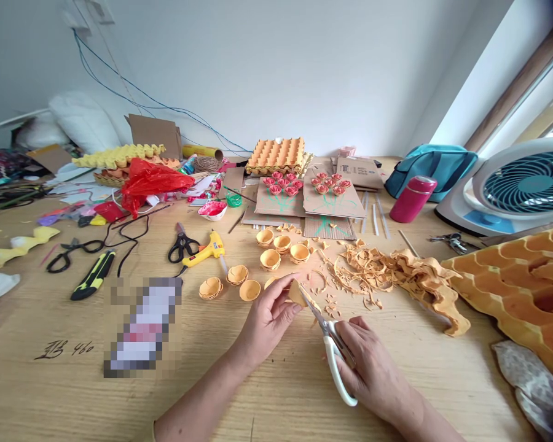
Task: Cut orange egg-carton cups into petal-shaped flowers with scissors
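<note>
My left hand (267,319) pinches a small orange egg-carton cup piece (297,293) between thumb and fingers, just above the wooden table (74,399). My right hand (373,368) grips white-handled scissors (334,350), whose blades point up-left and meet the edge of that piece. Several trimmed orange cups (237,274) lie just beyond my left hand. A heap of orange carton trimmings (378,270) lies to the right of the blades.
A yellow glue gun (205,250), black scissors (180,244) and a utility knife (93,275) lie at centre-left. Cardboard panels with red flowers (304,190), an egg tray (276,155), a pink bottle (412,198), a fan (520,184) and an orange egg tray (520,288) ring the work area.
</note>
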